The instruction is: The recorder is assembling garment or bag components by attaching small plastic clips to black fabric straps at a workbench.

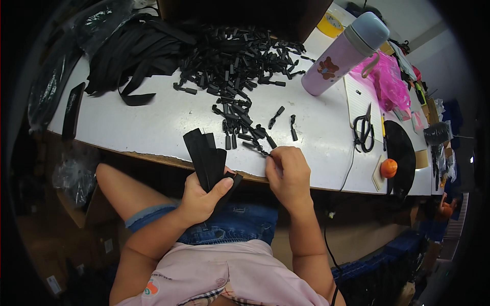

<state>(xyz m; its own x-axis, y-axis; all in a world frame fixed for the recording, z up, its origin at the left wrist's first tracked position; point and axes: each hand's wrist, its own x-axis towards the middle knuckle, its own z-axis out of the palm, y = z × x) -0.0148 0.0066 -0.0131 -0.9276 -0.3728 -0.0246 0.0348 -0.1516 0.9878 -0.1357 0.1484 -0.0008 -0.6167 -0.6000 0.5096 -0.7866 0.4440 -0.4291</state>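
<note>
Several flat black fabric strips stand fanned out in my left hand, its thumb pressed over them just in front of the table edge. My right hand is at the edge of the white table, thumb and forefinger pinched together at the end of a small black plastic piece with a cord-like end. Beyond it, similar black pieces trail back to a large heap of them. Two loose pieces, one of them upright in view, lie apart to the right.
A pile of black strips covers the far left, near a dark phone-like slab. At right stand a lilac bottle, black-handled scissors, a pink plastic bag and an orange round object. A dark box opening is behind the heap.
</note>
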